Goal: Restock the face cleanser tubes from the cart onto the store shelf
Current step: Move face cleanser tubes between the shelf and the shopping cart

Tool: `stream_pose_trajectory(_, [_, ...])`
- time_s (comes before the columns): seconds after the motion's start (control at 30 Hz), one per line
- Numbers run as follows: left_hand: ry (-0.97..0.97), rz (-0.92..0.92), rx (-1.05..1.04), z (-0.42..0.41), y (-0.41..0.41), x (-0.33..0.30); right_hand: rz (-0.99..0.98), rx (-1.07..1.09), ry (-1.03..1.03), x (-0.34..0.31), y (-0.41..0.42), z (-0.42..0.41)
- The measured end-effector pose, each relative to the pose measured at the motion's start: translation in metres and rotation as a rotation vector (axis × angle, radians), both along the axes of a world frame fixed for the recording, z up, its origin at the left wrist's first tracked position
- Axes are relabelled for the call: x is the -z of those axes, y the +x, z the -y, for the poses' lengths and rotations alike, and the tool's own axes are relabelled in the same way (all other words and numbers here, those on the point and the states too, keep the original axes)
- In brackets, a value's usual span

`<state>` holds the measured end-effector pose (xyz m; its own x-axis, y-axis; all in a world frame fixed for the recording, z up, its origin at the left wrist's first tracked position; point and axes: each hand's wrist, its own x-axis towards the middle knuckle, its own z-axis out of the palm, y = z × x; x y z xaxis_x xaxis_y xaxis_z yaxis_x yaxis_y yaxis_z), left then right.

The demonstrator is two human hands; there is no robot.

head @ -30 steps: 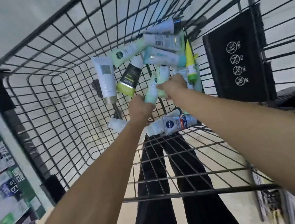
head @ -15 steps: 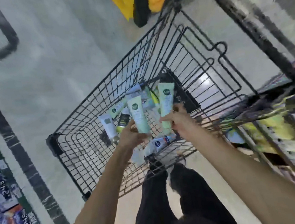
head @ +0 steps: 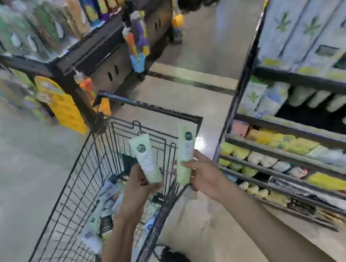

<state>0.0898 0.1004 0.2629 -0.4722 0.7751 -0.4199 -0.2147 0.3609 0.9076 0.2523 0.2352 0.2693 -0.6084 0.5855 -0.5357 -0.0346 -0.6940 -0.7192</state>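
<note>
Two pale green plastic face cleanser tubes with dark round logos are held above the black wire shopping cart (head: 70, 200). The left tube (head: 146, 159) stands nearly upright, crimped end up, leaning slightly left, its lower end gripped by the left hand (head: 138, 188). The right tube (head: 186, 153) tilts slightly right, pinched low down by the right hand (head: 205, 176). More tubes (head: 108, 197) lie jumbled in the cart's basket, blurred. The dark metal store shelf (head: 304, 152) stands just right of the cart, its tiers filled with blurred yellow, white and green products.
</note>
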Motion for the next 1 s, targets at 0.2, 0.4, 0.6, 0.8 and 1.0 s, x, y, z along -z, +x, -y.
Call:
stream_pose_trajectory(0.2, [0.088, -0.040, 0.227, -0.028, 0.114, -0.013, -0.014, 0.176, 0.071, -0.015, 0.147, 0.012])
stream_pose_trajectory(0.4, [0.108, 0.061, 0.488, -0.051, 0.228, -0.021, 0.066, 0.411, 0.145, -0.023, 0.273, 0.033])
stream_pose_trajectory(0.6, [0.082, 0.203, 0.646, -0.077, 0.320, -0.041, 0.090, 0.588, 0.182, -0.021, 0.359, 0.039])
stream_pose_trajectory(0.8, [0.069, 0.284, 0.715, -0.102, 0.370, -0.046, 0.103, 0.630, 0.250, -0.024, 0.406, 0.034])
stream_pose_trajectory(1.0, [0.053, 0.288, 0.686, -0.138, 0.393, -0.040, 0.162, 0.653, 0.262, -0.024, 0.426, 0.007])
